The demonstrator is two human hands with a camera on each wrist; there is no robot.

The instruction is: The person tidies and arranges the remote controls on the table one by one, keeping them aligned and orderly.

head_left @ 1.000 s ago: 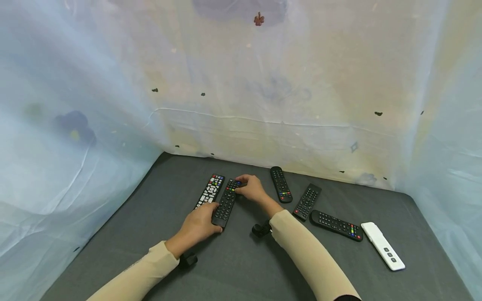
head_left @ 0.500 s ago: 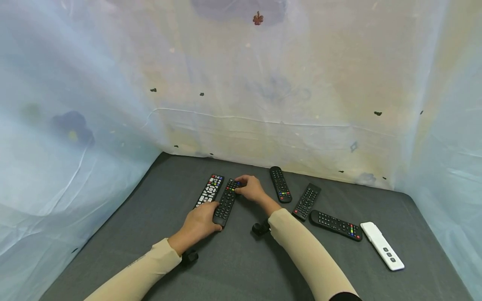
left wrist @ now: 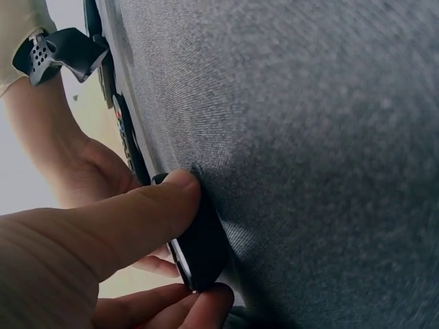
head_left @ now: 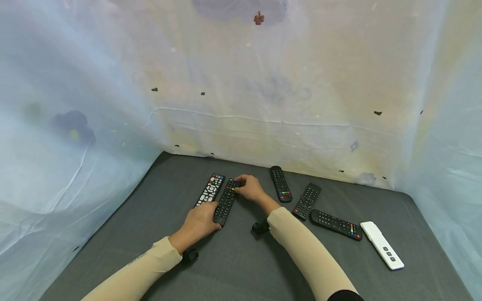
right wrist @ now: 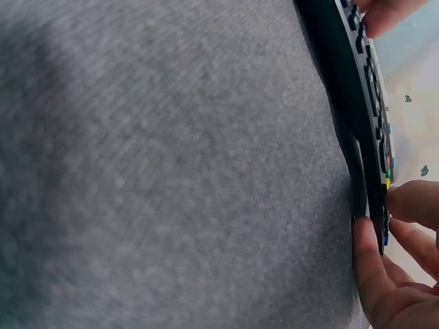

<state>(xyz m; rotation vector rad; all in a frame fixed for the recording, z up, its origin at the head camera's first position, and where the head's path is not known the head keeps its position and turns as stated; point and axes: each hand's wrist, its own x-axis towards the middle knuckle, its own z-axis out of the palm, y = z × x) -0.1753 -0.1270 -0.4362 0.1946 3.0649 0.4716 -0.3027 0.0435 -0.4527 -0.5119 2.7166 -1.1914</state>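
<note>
A black remote control [head_left: 225, 205] with rows of small buttons lies at a slant on the grey cloth. My left hand [head_left: 198, 219] holds its near end; in the left wrist view, the thumb and fingertips grip that dark end [left wrist: 204, 250] from opposite sides. At the far end, my right hand [head_left: 251, 188] pinches the remote by its coloured buttons. The right wrist view has the remote's side [right wrist: 346, 82] a little apart from the cloth near the fingers. Just left lies another black remote with white buttons [head_left: 209, 191], its near end hidden behind my left hand.
To the right of my hands lie several more remotes: a rounded black one [head_left: 280, 184], a flat black one [head_left: 306, 201], a third black one [head_left: 336, 225] and a white one [head_left: 382, 246]. A patterned curtain [head_left: 271, 83] hangs along the table's [head_left: 233, 267] back and sides.
My left hand and forearm have shifted very slightly forward, and the near end of the held remote with them. My right hand keeps its place at the far end.
</note>
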